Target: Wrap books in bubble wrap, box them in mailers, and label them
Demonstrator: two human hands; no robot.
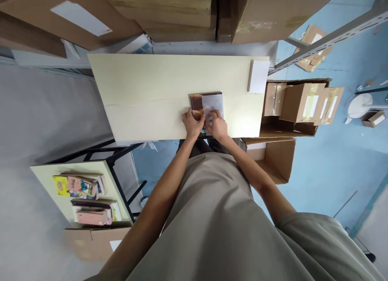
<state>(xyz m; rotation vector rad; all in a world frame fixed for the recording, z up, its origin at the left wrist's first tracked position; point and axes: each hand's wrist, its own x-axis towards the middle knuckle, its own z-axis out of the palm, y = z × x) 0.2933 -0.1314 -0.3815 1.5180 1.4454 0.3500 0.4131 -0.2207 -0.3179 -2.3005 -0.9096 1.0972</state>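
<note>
- The dark book (196, 104) lies at the desk's (145, 95) near edge, pale sheet (214, 101) partly over it.
- Left hand (193, 122), right hand (217, 126) meet there; whether fingers clamp, I cannot tell.
- Uneven pressure could crease the sheet.

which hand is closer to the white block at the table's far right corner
Right. The right hand is at the pale sheet on the book, short of the white block and to its left; the left hand is farther left, by the book's left edge.
</note>
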